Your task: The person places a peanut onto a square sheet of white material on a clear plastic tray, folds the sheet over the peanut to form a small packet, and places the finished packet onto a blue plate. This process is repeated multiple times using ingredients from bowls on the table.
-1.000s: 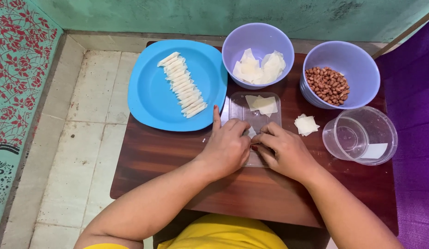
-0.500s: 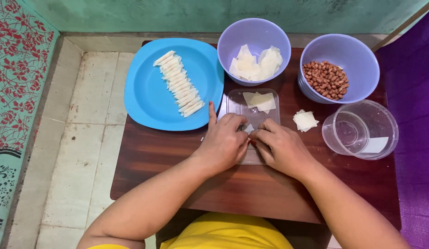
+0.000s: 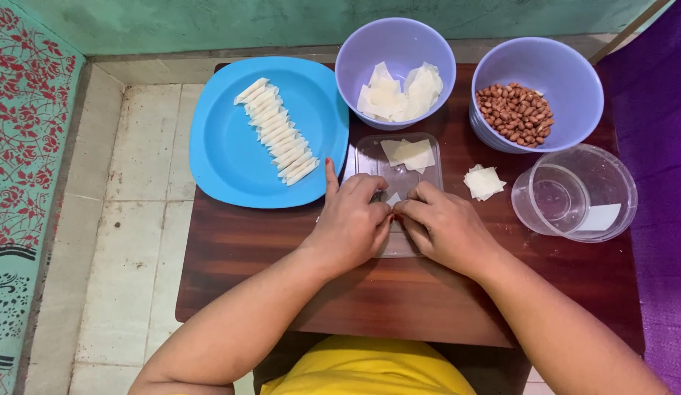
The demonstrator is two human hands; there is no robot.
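Nearest the camera, the person's yellow-clad lap is showing under the near edge of the dark wooden table point(image 3: 230, 256). Just beyond it, the left hand point(image 3: 351, 223) and the right hand point(image 3: 441, 228) are meeting fingertip to fingertip over a clear plastic sheet point(image 3: 366, 157). Both are pinching closed on a small white wrapper piece point(image 3: 393, 199), which is peeking out between the fingertips at the hands' twelve o'clock. Compared with a second ago, the hands are sitting in almost the same spot and the fingers are curling slightly tighter, so the fold appears to be progressing rather than finished. The left index finger is pointing straight up toward twelve o'clock.

Farther along the sheet, a couple of flat wrappers point(image 3: 408, 152) are lying untouched. At the hands' two o'clock, a small wrapper stack point(image 3: 484, 181) is resting on the table, and a clear round container point(image 3: 574, 194) is standing at three o'clock.

At ten o'clock, a blue plate point(image 3: 223, 139) is carrying a row of finished rolls point(image 3: 276, 132). Farthest off, one lilac bowl point(image 3: 355, 58) is holding more wrappers, another lilac bowl point(image 3: 574, 80) peanuts point(image 3: 516, 113).
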